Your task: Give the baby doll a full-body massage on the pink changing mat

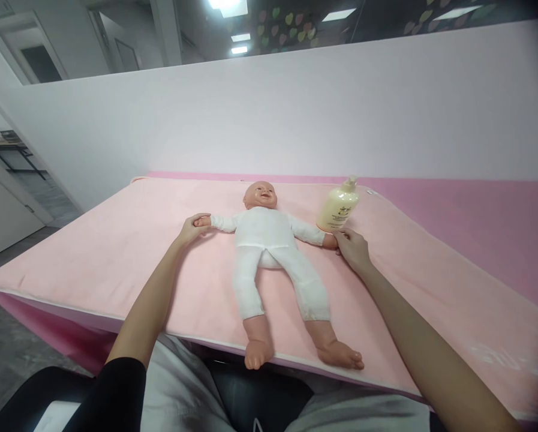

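Doll (269, 252) lies face-up on pink towel (116, 252) covering table, head toward partition wall (295, 108), feet hanging just past near edge, arms spread wide. Your left hand (191, 229) curls around doll's right hand, fingers closed on it. Your right hand (353, 247) grips doll's left hand, fingers wrapped, partly hiding it. Both arms pulled outward, so judgement: you hold them stretched flat. Pump bottle (339, 206) stands upright just behind right hand, close to fingers, contact unclear; spot keeps it within reach.
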{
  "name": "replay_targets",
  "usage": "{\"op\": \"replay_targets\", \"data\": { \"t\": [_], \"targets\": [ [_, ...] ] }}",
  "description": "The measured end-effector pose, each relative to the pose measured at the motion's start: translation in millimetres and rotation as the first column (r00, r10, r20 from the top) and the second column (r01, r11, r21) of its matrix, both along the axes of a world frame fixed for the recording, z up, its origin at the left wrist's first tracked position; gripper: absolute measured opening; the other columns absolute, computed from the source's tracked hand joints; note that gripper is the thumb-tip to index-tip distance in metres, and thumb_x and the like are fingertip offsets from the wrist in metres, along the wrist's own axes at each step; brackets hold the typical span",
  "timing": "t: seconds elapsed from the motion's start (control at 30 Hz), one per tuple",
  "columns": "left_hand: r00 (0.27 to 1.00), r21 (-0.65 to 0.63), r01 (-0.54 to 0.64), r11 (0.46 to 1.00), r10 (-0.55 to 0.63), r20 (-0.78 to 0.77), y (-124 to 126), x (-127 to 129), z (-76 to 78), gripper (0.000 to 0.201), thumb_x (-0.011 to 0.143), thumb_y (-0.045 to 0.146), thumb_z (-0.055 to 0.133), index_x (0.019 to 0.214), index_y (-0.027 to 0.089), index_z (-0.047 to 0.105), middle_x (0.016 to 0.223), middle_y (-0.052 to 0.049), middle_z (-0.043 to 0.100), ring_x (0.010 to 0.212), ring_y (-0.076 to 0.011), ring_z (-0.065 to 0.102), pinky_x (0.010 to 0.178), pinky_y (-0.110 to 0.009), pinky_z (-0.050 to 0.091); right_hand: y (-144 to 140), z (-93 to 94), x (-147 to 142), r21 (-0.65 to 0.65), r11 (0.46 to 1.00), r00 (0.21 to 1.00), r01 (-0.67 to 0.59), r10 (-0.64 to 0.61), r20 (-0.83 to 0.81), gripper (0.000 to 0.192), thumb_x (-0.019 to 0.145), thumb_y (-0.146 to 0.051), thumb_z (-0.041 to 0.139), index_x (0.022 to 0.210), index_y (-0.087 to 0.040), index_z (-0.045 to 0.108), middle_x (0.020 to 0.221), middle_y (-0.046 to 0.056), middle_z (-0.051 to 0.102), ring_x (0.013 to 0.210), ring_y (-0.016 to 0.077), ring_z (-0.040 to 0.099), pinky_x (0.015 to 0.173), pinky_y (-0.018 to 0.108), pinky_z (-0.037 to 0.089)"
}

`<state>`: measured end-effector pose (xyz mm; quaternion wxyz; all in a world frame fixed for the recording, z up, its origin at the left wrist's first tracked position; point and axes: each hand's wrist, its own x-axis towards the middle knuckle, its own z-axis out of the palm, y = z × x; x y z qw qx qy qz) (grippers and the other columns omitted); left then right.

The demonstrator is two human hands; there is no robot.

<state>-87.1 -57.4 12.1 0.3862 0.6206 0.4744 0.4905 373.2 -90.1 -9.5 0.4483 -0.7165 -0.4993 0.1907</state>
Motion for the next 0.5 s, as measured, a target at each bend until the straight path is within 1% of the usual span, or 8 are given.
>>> {"op": "replay_targets", "data": {
  "t": [0.1,0.23,0.4,0.5],
  "targets": [
    [1.0,-0.026,-0.01,1.0,0.011,0.004,-0.4,-0.1,0.2,0.058,0.057,0.028,0.075,0.112,0.015,0.063,0.101,-0.009,0.066,0.082,-0.0192,0.062,0.058,-0.026,0.051,0.5,-1.0,0.8,-0.004,1.0,1.0,-0.001,0.001,0.0,0.034,0.078,-0.037,0.051,0.098,-0.016,0.068,0.067,0.002,0.064,0.046,0.0148,0.054,0.066,0.031,0.047],
    [1.0,-0.02,-0.027,0.999,0.027,-0.002,-0.9,0.2,0.2,0.054,0.056,0.026,0.076,0.108,0.014,0.065,0.101,-0.01,0.067,0.084,-0.02,0.063,0.062,-0.028,0.052,-1.6,1.4,-0.5,-0.011,1.0,1.0,-0.004,0.004,-0.01,0.034,0.078,-0.036,0.051,0.099,-0.015,0.068,0.071,0.004,0.066,0.047,0.0146,0.055,0.066,0.031,0.047],
    [0.999,-0.01,-0.041,0.999,0.041,-0.004,-0.2,0.3,-0.8,0.053,0.054,0.027,0.078,0.103,0.015,0.066,0.098,-0.009,0.068,0.085,-0.0207,0.063,0.068,-0.031,0.053,-3.4,3.8,-2.2,-0.019,1.0,1.0,0.005,-0.005,-0.007,0.033,0.078,-0.034,0.051,0.099,-0.015,0.068,0.068,0.003,0.065,0.048,0.0151,0.055,0.066,0.03,0.046],
    [0.998,0.017,-0.044,0.999,0.044,-0.037,0.9,0.4,-1.1,0.051,0.054,0.03,0.079,0.101,0.016,0.066,0.097,-0.008,0.067,0.087,-0.021,0.063,0.074,-0.033,0.052,-2.1,2.6,-1.4,-0.018,1.0,1.0,0.005,-0.006,-0.006,0.034,0.078,-0.035,0.051,0.099,-0.015,0.068,0.065,0.002,0.064,0.049,0.0159,0.055,0.067,0.031,0.046]
  ]
}}
